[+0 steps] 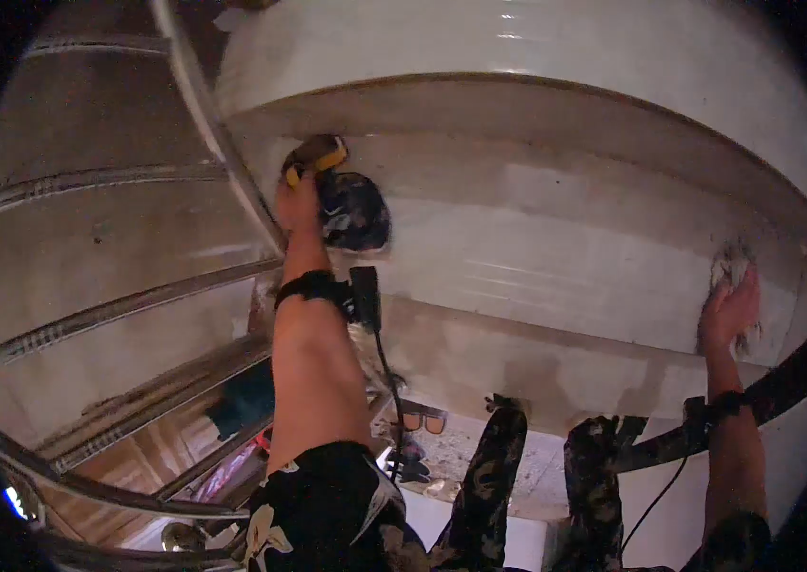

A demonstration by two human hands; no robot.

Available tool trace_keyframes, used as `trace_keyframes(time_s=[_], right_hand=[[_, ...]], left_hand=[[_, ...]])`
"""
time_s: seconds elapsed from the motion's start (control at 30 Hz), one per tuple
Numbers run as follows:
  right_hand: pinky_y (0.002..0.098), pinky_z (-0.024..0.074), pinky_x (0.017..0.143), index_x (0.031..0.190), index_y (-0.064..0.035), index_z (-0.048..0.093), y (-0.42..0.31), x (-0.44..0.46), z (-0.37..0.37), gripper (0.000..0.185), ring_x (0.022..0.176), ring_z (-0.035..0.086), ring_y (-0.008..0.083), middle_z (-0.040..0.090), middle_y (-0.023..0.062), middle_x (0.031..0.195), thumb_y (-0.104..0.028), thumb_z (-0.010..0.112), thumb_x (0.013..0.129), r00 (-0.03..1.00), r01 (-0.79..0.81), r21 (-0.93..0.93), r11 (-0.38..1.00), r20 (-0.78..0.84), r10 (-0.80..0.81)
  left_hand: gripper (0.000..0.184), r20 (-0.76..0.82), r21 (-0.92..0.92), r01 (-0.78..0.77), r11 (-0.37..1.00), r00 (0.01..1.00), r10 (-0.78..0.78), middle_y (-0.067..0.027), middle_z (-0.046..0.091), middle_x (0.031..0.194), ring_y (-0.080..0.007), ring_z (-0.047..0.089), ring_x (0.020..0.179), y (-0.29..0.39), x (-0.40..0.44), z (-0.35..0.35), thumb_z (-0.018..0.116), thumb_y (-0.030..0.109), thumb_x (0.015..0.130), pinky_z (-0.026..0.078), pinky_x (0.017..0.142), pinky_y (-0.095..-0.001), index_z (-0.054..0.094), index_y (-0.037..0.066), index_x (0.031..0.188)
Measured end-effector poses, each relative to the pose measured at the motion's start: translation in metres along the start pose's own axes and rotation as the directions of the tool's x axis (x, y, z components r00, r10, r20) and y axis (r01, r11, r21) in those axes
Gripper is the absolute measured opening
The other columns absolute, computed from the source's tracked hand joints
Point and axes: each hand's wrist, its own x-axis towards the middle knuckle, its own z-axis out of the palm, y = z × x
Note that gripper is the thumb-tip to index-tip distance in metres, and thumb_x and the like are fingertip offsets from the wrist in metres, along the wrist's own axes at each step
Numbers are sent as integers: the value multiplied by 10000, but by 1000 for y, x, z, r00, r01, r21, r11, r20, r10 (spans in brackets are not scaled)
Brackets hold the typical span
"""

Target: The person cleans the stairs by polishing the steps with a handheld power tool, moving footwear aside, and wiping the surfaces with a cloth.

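Note:
My left hand (297,202) reaches far forward and is closed on a dark tool with yellow edges (318,158); its exact kind is too blurred to make out. Right beside that hand sits a dark, rounded, patterned bundle (356,212), perhaps cloth or a bag. On the far right, my right hand (733,307) lies against the pale ledge (508,276), fingers stretched out. A rough grey patch (733,267) shows at and around its fingertips.
A curved glossy white panel (423,43) arches over the ledge. Metal frame rails (127,310) run along the left. Below are my knees in patterned trousers (489,467), a littered floor (537,467) and a pair of sandals (423,420). Cables hang from both wrist straps.

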Motion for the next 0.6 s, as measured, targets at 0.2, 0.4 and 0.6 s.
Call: trace_keyframes(time_s=[0.2, 0.4, 0.6], right_hand=[[457, 282, 915, 1202, 31, 337, -9, 0, -9, 508, 1093, 369, 395, 387, 239, 1202, -263, 431, 799, 999, 17, -10, 1000, 48, -16], [443, 282, 909, 1196, 21, 354, -5, -3, -6, 493, 1092, 368, 381, 391, 225, 1203, -289, 394, 814, 999, 42, -25, 999, -28, -43], [435, 303, 890, 1185, -3, 384, 7, -16, 4, 481, 1066, 401, 358, 407, 213, 1194, -316, 380, 820, 998, 53, -21, 998, -44, -53]], left_hand=[[336, 156, -49, -307, 951, 938, 311, -184, 567, 839, -339, 529, 820, 92, -115, 16, 624, 192, 570, 420, 758, -399, 574, 20, 854], [345, 284, -463, -566, 682, 634, 719, -112, 527, 914, -293, 478, 896, 208, -277, 47, 658, 141, 493, 403, 777, -374, 588, 91, 828], [447, 292, -701, -351, 621, 653, 699, -119, 513, 1035, -296, 461, 987, 201, -287, -24, 662, 65, 474, 374, 857, -375, 560, 94, 908]])
